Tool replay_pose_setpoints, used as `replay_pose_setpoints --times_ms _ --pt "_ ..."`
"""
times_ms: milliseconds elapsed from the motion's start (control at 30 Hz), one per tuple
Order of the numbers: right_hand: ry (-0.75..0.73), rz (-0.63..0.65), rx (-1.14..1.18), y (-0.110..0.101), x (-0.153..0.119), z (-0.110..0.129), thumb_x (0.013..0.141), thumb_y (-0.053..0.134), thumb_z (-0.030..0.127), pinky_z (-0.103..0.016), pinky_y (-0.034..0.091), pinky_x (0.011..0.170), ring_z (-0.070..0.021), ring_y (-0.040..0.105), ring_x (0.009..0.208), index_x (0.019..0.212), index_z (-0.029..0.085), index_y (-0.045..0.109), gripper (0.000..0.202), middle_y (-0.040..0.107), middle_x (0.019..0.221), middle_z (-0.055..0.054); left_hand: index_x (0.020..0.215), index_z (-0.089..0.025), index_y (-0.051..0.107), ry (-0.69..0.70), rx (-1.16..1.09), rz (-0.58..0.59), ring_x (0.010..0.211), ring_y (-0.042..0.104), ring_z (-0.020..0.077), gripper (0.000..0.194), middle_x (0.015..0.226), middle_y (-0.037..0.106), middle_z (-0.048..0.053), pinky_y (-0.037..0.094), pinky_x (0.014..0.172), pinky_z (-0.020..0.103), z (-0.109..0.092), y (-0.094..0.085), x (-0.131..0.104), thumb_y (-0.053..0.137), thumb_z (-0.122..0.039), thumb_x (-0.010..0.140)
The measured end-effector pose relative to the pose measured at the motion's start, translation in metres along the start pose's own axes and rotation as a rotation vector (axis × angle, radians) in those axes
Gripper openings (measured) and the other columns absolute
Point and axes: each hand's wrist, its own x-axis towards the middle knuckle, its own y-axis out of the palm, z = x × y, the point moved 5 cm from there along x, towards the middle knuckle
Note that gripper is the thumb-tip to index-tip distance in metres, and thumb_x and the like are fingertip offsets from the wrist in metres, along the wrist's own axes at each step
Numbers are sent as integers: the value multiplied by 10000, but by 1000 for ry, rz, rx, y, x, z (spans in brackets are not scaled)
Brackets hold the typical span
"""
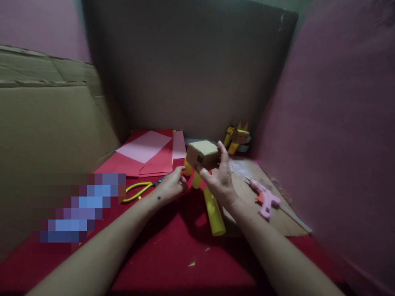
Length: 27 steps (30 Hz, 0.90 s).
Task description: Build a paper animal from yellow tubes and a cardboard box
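A small cardboard box (203,155) is gripped in my right hand (220,181), thumb on its near side and fingers along its right side. Beneath the box show short yellow tubes, one at the left (188,165) and one nearer me (196,180). My left hand (174,183) is at the box's lower left, fingers curled, the index tip at the left tube; whatever lies inside those fingers is hidden. A longer yellow tube (215,213) lies on the red cloth below my right hand. Scissors with yellow handles (138,190) lie left of my left hand.
A pink glue gun (266,200) rests on a cardboard sheet (247,222) at the right. Red and pink paper sheets (145,146) lie at the back left. Behind stands a yellow-legged cardboard animal figure (240,136). Cardboard walls (46,131) enclose the red cloth (166,255).
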Motion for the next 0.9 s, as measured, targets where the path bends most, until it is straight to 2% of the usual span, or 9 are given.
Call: replay_pose_setpoints --times_ms 167,300,500,633,733,833,900 --pt "63 3 115 -4 1 -3 704 686 315 -508 417 991 -288 532 1158 1443 219 217 881 496 1321 -155 1265 -177 377 -52 8 22 591 549 114 619 751 539 -33 410 473 199 -4 0 -3 525 -68 673" --pt "56 12 115 -2 0 -2 711 684 320 -489 445 960 -279 555 1128 1454 205 191 899 452 1362 -180 1267 -181 365 -82 -16 32 585 554 111 624 746 525 -39 420 471 193 -4 -1 -4 504 -40 675" --pt "36 24 79 1 -4 4 705 677 303 -483 427 991 -278 519 1184 1413 199 285 816 468 1351 -170 1280 -202 341 -118 -94 32 561 565 109 630 740 505 -43 435 468 202 -4 -4 -4 442 -4 690" --pt "62 50 135 0 -4 5 703 688 301 -479 431 976 -265 550 1120 1399 211 310 798 509 1301 -149 1298 -182 320 -145 -119 30 568 570 111 630 737 494 -41 431 457 198 -10 -6 -8 438 1 707" --pt "163 36 372 -4 2 0 681 689 290 -466 445 955 -245 576 1046 1335 235 398 719 575 1201 -93 1304 -160 322 -159 -118 17 541 550 95 626 741 487 -39 418 446 189 -14 -8 -10 423 16 711" --pt "329 29 752 -6 10 -11 694 596 278 -428 489 894 -228 612 976 1202 237 522 515 638 1081 -42 1296 -138 343 -170 -112 15 471 506 79 603 731 497 -36 405 420 196 -14 -9 -9 409 21 717" --pt "452 68 951 -6 14 -17 709 523 293 -415 513 848 -228 635 929 1098 229 586 399 677 988 -27 1294 -127 344 -176 -116 18 464 513 85 596 729 509 -30 414 419 207 -12 -9 -8 400 19 720"
